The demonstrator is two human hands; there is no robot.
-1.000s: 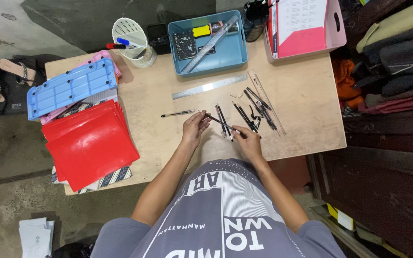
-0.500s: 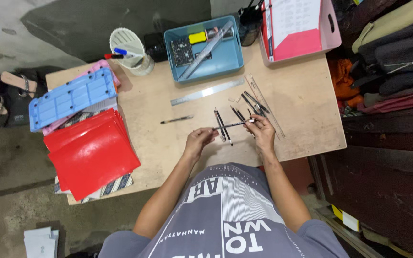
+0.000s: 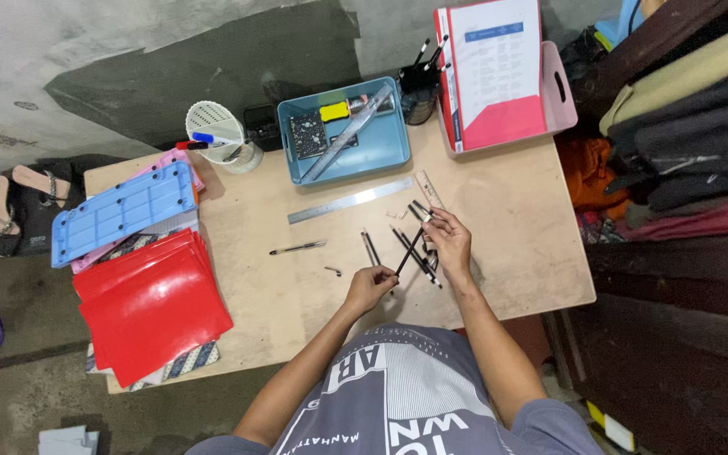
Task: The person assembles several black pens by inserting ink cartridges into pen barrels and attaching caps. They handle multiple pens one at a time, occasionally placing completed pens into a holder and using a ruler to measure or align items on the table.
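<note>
Nearest, at the bottom of the frame, sits the person in a grey printed shirt, both forearms reaching up to the table [image 3: 516,278], a light wooden top against a patchy grey wall. The left hand [image 3: 370,287], just below centre, is curled nearly shut, pinching the lower end of a black pen [image 3: 409,251]. The right hand [image 3: 448,243], up and to the right, is half open, its fingertips on the pen's upper end, so the pen slants between the two hands above the table.

Under and beside the hands lie more loose pens [image 3: 419,257]; left of them lie a single pen [image 3: 297,248] and a small clip [image 3: 333,271]. Red folders [image 3: 149,307] fill the lower left, with a light blue panel [image 3: 124,212] above them. Farther up lies a steel ruler [image 3: 351,200], then a blue tray [image 3: 393,147] of small items at top centre, a white cup [image 3: 212,126] to its left, and a pink bin [image 3: 562,97] holding a folder at upper right. Folded cloth is stacked at the right edge; sandals lie on the floor at the left.

Half a second ago the hands were closer to the table with the pen nearly level; now it is raised and tilted, the right hand higher.
</note>
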